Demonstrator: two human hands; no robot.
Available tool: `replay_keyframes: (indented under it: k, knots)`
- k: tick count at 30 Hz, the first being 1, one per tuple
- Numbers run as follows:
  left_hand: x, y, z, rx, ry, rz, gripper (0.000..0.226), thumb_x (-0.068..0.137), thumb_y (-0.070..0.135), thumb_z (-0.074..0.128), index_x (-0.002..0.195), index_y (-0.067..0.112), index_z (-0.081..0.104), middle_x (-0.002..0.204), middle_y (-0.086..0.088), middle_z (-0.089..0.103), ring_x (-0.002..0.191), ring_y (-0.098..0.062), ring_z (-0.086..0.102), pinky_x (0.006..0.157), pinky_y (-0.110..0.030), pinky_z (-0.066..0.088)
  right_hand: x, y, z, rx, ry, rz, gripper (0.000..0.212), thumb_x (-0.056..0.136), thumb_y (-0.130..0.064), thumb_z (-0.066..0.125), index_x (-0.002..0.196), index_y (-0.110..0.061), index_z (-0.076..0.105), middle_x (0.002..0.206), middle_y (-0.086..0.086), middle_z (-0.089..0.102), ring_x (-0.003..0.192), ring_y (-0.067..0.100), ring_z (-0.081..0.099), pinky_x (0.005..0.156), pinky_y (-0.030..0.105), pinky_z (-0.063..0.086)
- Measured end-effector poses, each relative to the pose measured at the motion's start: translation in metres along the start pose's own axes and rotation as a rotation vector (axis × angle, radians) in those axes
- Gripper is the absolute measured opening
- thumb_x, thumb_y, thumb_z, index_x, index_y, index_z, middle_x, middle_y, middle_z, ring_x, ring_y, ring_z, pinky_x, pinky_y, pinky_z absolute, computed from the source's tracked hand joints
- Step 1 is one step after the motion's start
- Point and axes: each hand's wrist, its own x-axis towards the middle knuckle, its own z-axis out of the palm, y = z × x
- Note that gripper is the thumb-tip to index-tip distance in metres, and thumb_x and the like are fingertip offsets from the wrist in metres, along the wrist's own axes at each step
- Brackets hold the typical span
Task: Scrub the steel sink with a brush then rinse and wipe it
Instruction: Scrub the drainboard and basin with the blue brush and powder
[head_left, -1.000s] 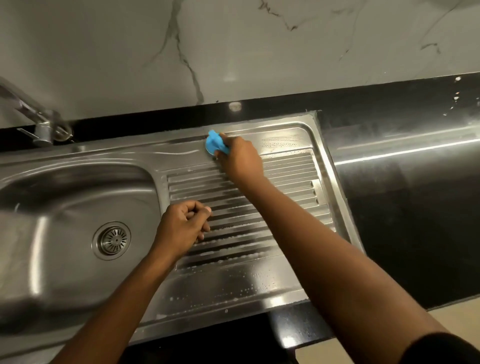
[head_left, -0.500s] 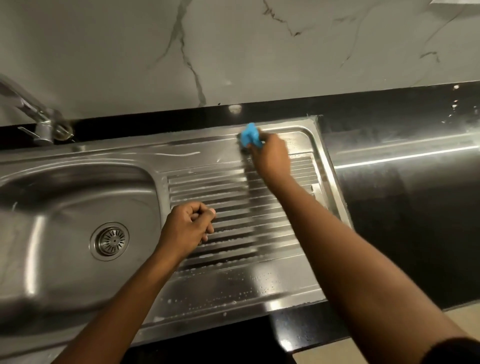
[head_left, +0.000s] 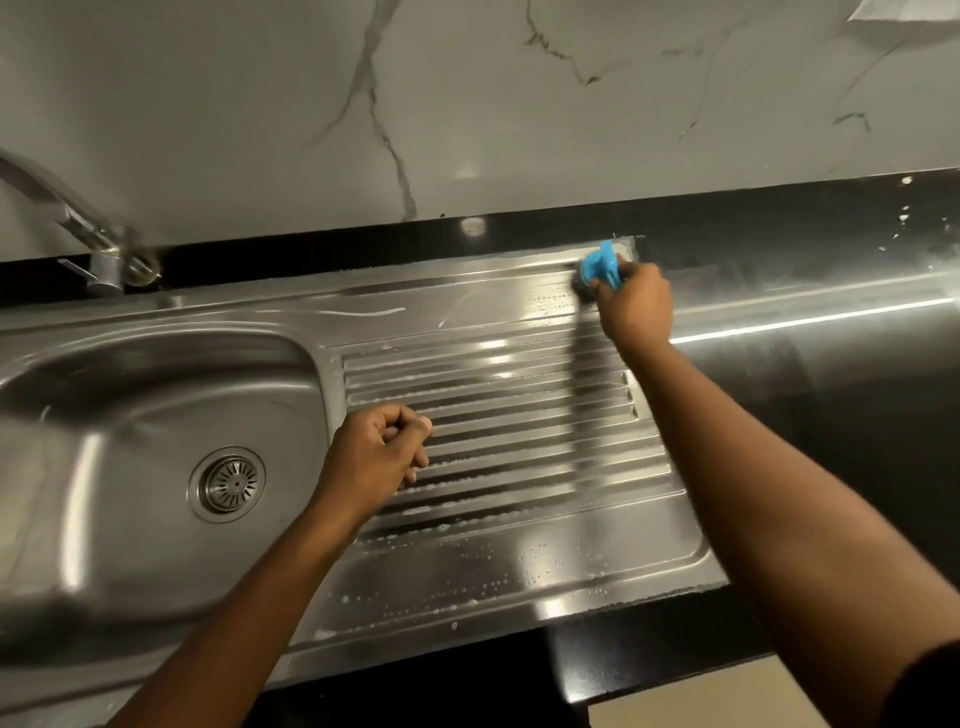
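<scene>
Shifted right, brush (head_left: 600, 267) at sink (head_left: 467, 301) back-right corner | right hand (head_left: 636, 306) fingers grip it | left hand (head_left: 376, 457) curled, empty

The right hand (head_left: 635, 306) hides most of the blue brush (head_left: 602, 270), the tap (head_left: 78, 218) is blurred and cut by the left edge, and the sink basin (head_left: 130, 395) runs off the left edge.

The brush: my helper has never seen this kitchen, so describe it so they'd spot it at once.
Find the steel sink in the black counter and follow its ribbed draining board to the far right corner, by the marble wall. There the right hand holds the brush against the steel. It is the only bright blue thing in view.
</scene>
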Motion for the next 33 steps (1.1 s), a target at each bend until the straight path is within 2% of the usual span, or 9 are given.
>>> replay_keyframes:
  k: [3, 10, 14, 19, 22, 24, 27, 31, 33]
  knots:
    - [-0.003, 0.001, -0.001, 0.013, 0.001, 0.009, 0.021, 0.101, 0.026, 0.065, 0.087, 0.014, 0.074, 0.071, -0.007, 0.074, 0.059, -0.019, 0.064, 0.06, -0.032, 0.053, -0.029, -0.029, 0.035, 0.117, -0.128, -0.088, 0.027, 0.097, -0.032, 0.07, 0.121, -0.019, 0.069, 0.1, -0.008, 0.071, 0.084, 0.001, 0.066, 0.083, 0.028, 0.058]
    - [-0.011, 0.002, 0.001, 0.01, 0.025, 0.013, 0.021, 0.102, 0.024, 0.065, 0.087, 0.012, 0.074, 0.07, -0.008, 0.073, 0.058, -0.019, 0.064, 0.058, -0.03, 0.051, -0.078, -0.06, 0.08, -0.038, -0.32, -0.254, 0.05, 0.097, -0.037, 0.071, 0.142, -0.021, 0.06, 0.12, 0.004, 0.074, 0.093, 0.018, 0.073, 0.086, 0.04, 0.062]
    - [-0.017, -0.004, -0.002, -0.012, 0.006, 0.001, 0.021, 0.102, 0.023, 0.065, 0.087, 0.012, 0.075, 0.07, -0.008, 0.073, 0.057, -0.016, 0.063, 0.057, -0.025, 0.05, -0.056, -0.012, 0.027, -0.076, -0.215, -0.156, 0.04, 0.096, -0.037, 0.072, 0.132, -0.019, 0.069, 0.103, -0.001, 0.072, 0.085, 0.012, 0.063, 0.076, 0.029, 0.048]
    - [-0.024, -0.009, -0.011, -0.038, 0.027, 0.004, 0.02, 0.102, 0.023, 0.065, 0.088, 0.012, 0.075, 0.071, -0.009, 0.073, 0.058, -0.015, 0.063, 0.057, -0.024, 0.051, -0.022, 0.025, -0.022, -0.087, -0.029, -0.003, 0.043, 0.094, -0.03, 0.074, 0.133, -0.013, 0.068, 0.118, 0.012, 0.074, 0.104, 0.029, 0.071, 0.084, 0.037, 0.054]
    - [-0.026, -0.011, -0.017, -0.043, 0.055, -0.002, 0.019, 0.102, 0.024, 0.065, 0.089, 0.013, 0.075, 0.071, -0.007, 0.073, 0.058, -0.015, 0.064, 0.057, -0.023, 0.051, -0.032, 0.013, -0.003, -0.012, 0.031, 0.048, 0.037, 0.096, -0.025, 0.071, 0.13, -0.011, 0.069, 0.115, 0.009, 0.075, 0.096, 0.022, 0.07, 0.077, 0.03, 0.049]
    - [-0.027, -0.013, -0.02, -0.029, 0.058, -0.001, 0.019, 0.102, 0.025, 0.065, 0.089, 0.014, 0.075, 0.071, -0.007, 0.073, 0.058, -0.015, 0.065, 0.057, -0.024, 0.051, -0.051, -0.005, 0.022, 0.038, -0.016, 0.017, 0.033, 0.096, -0.027, 0.071, 0.126, -0.014, 0.07, 0.11, 0.005, 0.076, 0.089, 0.017, 0.068, 0.072, 0.03, 0.051]
    - [-0.03, -0.015, -0.024, -0.034, 0.059, -0.004, 0.018, 0.102, 0.024, 0.065, 0.09, 0.014, 0.075, 0.071, -0.008, 0.073, 0.058, -0.015, 0.064, 0.056, -0.023, 0.051, -0.081, -0.033, 0.062, 0.075, -0.138, -0.109, 0.034, 0.097, -0.036, 0.07, 0.126, -0.018, 0.07, 0.105, 0.002, 0.076, 0.091, 0.019, 0.072, 0.081, 0.039, 0.06]
    - [-0.035, -0.015, -0.031, -0.055, 0.074, -0.007, 0.02, 0.101, 0.022, 0.066, 0.087, 0.011, 0.075, 0.07, -0.009, 0.073, 0.058, -0.016, 0.063, 0.057, -0.025, 0.051, -0.097, -0.056, 0.087, 0.004, -0.247, -0.182, 0.046, 0.1, -0.036, 0.067, 0.141, -0.018, 0.061, 0.121, 0.004, 0.072, 0.104, 0.024, 0.07, 0.089, 0.038, 0.057]
    - [-0.038, -0.019, -0.038, -0.066, 0.083, -0.008, 0.02, 0.101, 0.022, 0.066, 0.086, 0.011, 0.074, 0.07, -0.009, 0.073, 0.058, -0.017, 0.063, 0.058, -0.028, 0.051, -0.09, -0.048, 0.075, -0.032, -0.248, -0.192, 0.045, 0.099, -0.037, 0.069, 0.14, -0.019, 0.063, 0.112, 0.003, 0.073, 0.098, 0.022, 0.07, 0.086, 0.038, 0.058]
